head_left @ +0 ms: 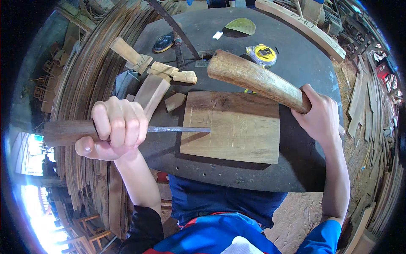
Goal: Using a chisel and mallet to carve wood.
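Observation:
My left hand (120, 129) is closed round a chisel (179, 129) near where its brown wooden handle meets the thin metal blade. The blade points right, and its tip is over a flat wooden board (237, 146) with scored lines and a darker band along its far side. Whether the tip touches the board I cannot tell. On the right, my right hand (319, 114) grips the narrow end of a wooden mallet (258, 80). Its thick, worn head slants up to the left, above the board's far edge.
The dark table (296, 55) carries a yellow tape measure (262, 55), a green leaf-shaped piece (240, 26), a small white item (218, 35) and a round black disc (164, 43). Offcuts (154, 93) lie left of the board. Long planks (84, 80) are stacked beyond, and a beam (302, 27) lies far right.

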The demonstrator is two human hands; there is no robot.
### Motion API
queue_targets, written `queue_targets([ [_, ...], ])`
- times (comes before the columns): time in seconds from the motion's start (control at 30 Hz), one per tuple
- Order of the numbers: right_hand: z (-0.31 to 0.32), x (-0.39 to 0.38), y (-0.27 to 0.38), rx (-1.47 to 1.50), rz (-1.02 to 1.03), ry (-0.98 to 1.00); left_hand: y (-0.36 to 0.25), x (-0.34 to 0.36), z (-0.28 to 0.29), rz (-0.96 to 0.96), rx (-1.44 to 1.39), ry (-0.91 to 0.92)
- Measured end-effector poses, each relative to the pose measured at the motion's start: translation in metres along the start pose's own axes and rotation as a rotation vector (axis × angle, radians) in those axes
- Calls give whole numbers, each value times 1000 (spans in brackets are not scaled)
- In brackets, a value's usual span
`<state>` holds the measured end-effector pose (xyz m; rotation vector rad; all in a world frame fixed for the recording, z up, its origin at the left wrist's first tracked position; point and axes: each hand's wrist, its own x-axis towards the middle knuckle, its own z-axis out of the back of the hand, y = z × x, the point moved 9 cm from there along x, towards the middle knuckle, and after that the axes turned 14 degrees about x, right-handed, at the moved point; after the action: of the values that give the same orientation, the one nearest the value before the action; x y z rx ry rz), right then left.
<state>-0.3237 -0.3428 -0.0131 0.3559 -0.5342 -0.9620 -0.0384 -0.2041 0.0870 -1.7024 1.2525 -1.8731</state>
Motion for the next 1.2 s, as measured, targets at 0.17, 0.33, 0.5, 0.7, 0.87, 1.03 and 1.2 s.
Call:
queue_targets([
  [0.17,-1,1,1,-9,-12,18,-1,1,0,4,9,6],
  [0.33,-1,0,2,-12,2,16,0,1,-2,17,18,0],
  [0.5,-2,0,0,-21,-32,40,0,3,-7,28,36,5],
  [0.7,-2,1,0,-19,-9,26,-4,1,-12,24,86,22],
  [0.87,0,1,2,-19,-12,27,-7,4,-14,-23,79,10],
  [1.03,-2,-1,1,-7,-27,35,-5,0,-4,-94,43,-12],
  [1.2,-3,-2,2,0,5,26,-7,-2,1,-111,25,-25],
])
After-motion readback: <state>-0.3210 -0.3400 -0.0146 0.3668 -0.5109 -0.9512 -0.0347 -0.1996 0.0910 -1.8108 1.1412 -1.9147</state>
